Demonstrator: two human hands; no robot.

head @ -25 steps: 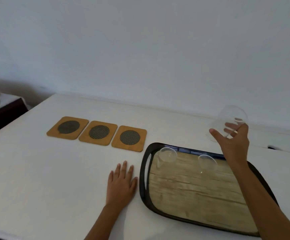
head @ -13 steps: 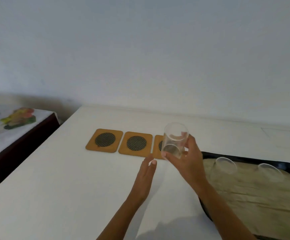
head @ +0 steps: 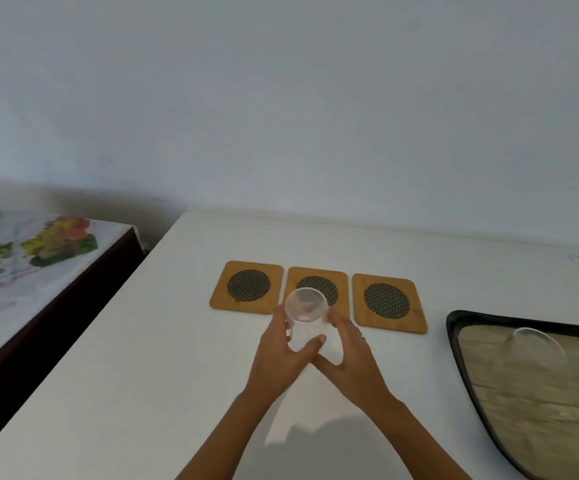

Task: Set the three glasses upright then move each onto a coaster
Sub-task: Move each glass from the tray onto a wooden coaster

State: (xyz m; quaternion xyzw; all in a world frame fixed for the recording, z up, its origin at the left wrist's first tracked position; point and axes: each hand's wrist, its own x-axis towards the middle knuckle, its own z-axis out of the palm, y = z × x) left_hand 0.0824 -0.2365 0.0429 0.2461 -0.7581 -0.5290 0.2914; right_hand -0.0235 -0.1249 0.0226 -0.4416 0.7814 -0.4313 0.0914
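White table (head: 142, 375) holds three coasters (head: 317, 292). Left hand (head: 277, 358) and right hand (head: 350, 358) wrap a clear glass (head: 305, 318) between them, standing up, mouth on top.

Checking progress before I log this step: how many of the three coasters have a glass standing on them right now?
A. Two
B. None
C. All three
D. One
B. All three coasters, left, middle and right, are bare; the glass is gripped between both hands, left and right, in front of the row, and another glass sits on the tray.
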